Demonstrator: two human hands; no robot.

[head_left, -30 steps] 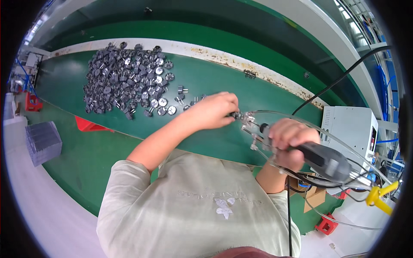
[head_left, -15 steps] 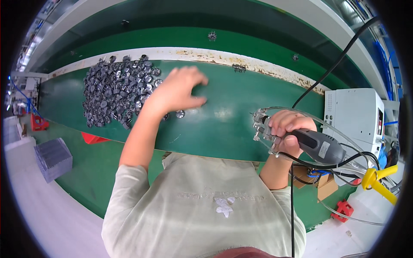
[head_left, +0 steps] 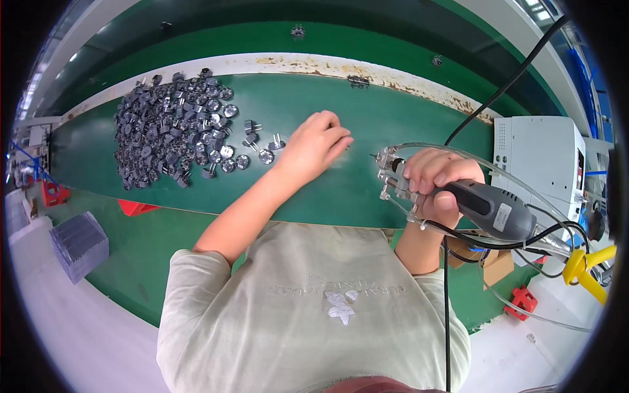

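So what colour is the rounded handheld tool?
The rounded handheld tool is grey and black, in the head view.

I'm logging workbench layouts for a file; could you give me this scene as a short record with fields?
Surface: green table
Left: left hand over the table, fingers curled; whether it holds anything is unclear
Right: right hand wrapped around a grey-and-black handheld tool, tip pointing leftward
Supply: pile of small dark parts toward the table's left end
Loose: a few separate parts between pile and left hand
Equipment: white boxy machine to the right of the right hand
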